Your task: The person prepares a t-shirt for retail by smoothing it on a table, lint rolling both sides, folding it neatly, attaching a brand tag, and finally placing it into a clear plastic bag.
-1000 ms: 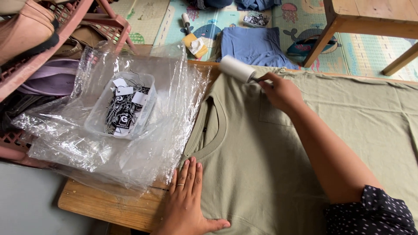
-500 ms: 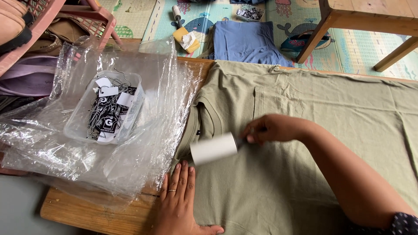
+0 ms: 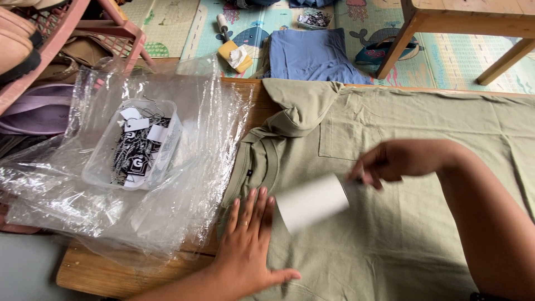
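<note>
Right hand (image 3: 398,161), centre right of the frame, is gripping the handle of a white lint roller (image 3: 312,202); fingers are curled closed round the handle, which is mostly hidden. The roller head is blurred and is lying against the chest of an olive-green T-shirt (image 3: 390,234), just below centre of the frame and just beside the left fingertips.

Left hand (image 3: 248,245), bottom centre, is lying flat and open on the shirt below the collar, fingers spread, holding nothing, pressing the fabric down.

The shirt is lying spread over a wooden table (image 3: 111,267), filling the right and lower part of the frame, collar facing left, one sleeve folded over near the top centre.

Left of the shirt: crumpled clear plastic bags (image 3: 184,206) are covering the table edge, with a clear plastic tub (image 3: 100,167) of black-and-white tags (image 3: 136,150) sitting on them.

Upper centre, on the floor mat: folded blue garment (image 3: 312,56).
</note>
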